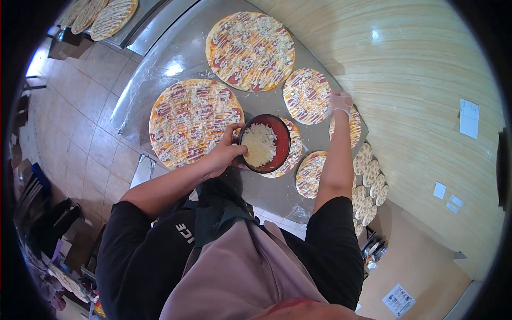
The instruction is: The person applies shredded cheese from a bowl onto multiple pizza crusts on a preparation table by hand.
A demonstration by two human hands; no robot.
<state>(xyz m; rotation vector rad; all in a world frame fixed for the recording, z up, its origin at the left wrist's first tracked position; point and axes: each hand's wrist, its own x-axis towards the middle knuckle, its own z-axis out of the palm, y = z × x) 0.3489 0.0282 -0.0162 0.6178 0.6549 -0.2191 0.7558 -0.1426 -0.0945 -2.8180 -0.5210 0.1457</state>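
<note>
My left hand (226,154) grips the rim of a round bowl (280,140), dark outside and red inside. White grated cheese (258,144) fills part of it. The bowl hangs over a small pizza (292,154) and covers much of it. My right hand (341,101), in a clear plastic glove, is stretched out at the right edge of another small pizza (307,96). Its fingers look bunched together; what they hold, if anything, cannot be made out. Under my right forearm lie a partly hidden pizza (354,128) and one nearer me (310,175).
Two large topped pizzas (194,122) (250,52) lie on the metal table (272,194). Several small round pieces (368,181) sit in rows at the right end. A wood-patterned wall (410,80) borders the far side. More pizzas (113,19) rest on another surface at upper left.
</note>
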